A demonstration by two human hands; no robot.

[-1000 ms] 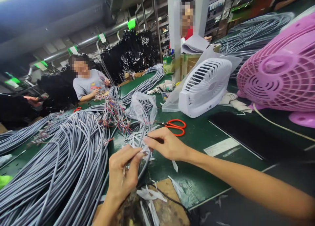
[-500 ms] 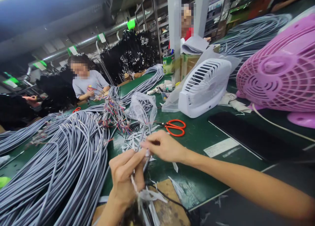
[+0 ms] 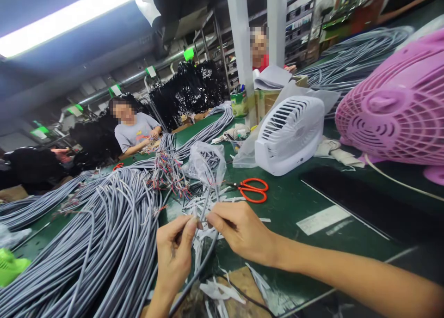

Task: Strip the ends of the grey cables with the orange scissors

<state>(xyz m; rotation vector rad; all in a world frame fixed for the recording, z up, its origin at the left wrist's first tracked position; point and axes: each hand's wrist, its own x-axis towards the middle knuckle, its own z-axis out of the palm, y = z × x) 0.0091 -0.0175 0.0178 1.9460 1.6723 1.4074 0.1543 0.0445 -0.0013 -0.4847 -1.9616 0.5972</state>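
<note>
My left hand (image 3: 175, 251) is closed in a pinch at a grey cable (image 3: 205, 253), thumb against forefinger; a small pale tip shows at its fingertips. Close beside it, my right hand (image 3: 243, 230) also pinches at the cable, its fingertips almost meeting the left ones. The exact grip is partly hidden by the fingers. From there the cable curves down toward the table's near edge. White strips (image 3: 199, 244) lie scattered beneath and behind the hands. Just beyond stands a clear plastic bag (image 3: 208, 158) of small grey pieces. Orange-handled scissors (image 3: 254, 190) rest to its right.
A large bundle of grey cables (image 3: 118, 235) covers the left side, with coloured wire ends (image 3: 169, 172). A white fan (image 3: 291, 135), a pink fan (image 3: 391, 103) and a black flat panel (image 3: 360, 202) sit at right. A co-worker (image 3: 137, 131) sits across the table.
The view has tilted upward and shifted left. My left hand has turned so its thumb faces up, and both hands stay together at the cable, whose lower length now shows below them.
</note>
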